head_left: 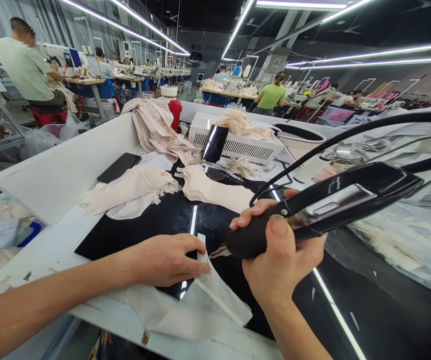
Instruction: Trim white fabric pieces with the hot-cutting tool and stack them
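Observation:
My right hand (283,255) is wrapped round a black corded hand tool (335,205) with a metal lever on its side. The tool's thin metal tip (220,251) points left, close to the edge of a pale, sheer fabric piece (215,300). My left hand (170,260) grips that fabric's narrow upper end between thumb and fingers, just left of the tip. The fabric lies over a glossy black board (151,225) and hangs toward the table's front edge. Whether the tip touches the cloth, I cannot tell.
Beyond my hands lie two stacks of beige fabric pieces (215,190) (136,187) and a black phone (119,167). A vented white box (234,140) stands behind. Plastic bags (406,240) lie right, under the tool's cable (350,132). Co-workers sit at sewing tables farther back.

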`<state>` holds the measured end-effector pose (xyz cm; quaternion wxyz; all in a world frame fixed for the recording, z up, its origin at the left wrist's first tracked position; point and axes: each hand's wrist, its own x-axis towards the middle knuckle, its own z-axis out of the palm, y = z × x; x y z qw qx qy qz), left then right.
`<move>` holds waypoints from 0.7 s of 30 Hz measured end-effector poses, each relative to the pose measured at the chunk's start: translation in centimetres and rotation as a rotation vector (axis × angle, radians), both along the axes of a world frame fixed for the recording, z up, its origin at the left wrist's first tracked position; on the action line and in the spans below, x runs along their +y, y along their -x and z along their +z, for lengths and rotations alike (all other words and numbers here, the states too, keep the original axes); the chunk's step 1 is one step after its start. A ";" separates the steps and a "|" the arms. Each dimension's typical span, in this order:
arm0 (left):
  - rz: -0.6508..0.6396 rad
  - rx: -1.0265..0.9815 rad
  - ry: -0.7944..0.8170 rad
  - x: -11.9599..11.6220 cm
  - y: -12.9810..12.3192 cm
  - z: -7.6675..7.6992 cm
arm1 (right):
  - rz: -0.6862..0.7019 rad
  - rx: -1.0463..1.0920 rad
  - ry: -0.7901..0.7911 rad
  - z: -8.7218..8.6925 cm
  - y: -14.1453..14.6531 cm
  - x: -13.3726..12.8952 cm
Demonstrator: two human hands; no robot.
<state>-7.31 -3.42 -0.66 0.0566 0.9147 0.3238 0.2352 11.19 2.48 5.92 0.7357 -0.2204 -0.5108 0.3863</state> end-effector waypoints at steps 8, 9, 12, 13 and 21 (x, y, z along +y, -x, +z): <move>0.007 -0.003 -0.002 0.0 0.2 -0.1 | 0.049 -0.070 -0.022 -0.5 -0.1 0.4; 0.011 -0.011 -0.004 0.0 0.2 0.0 | 0.052 -0.067 -0.030 -0.4 -0.2 0.4; 0.022 -0.036 0.003 0.1 0.2 0.4 | 0.025 -0.073 -0.049 -0.1 -1.2 0.4; 0.032 -0.034 0.007 0.1 0.1 0.6 | 0.008 -0.083 -0.050 0.0 -1.7 0.4; 0.102 0.127 -0.076 0.6 -3.7 1.2 | -0.219 -0.276 0.025 0.6 -6.5 0.8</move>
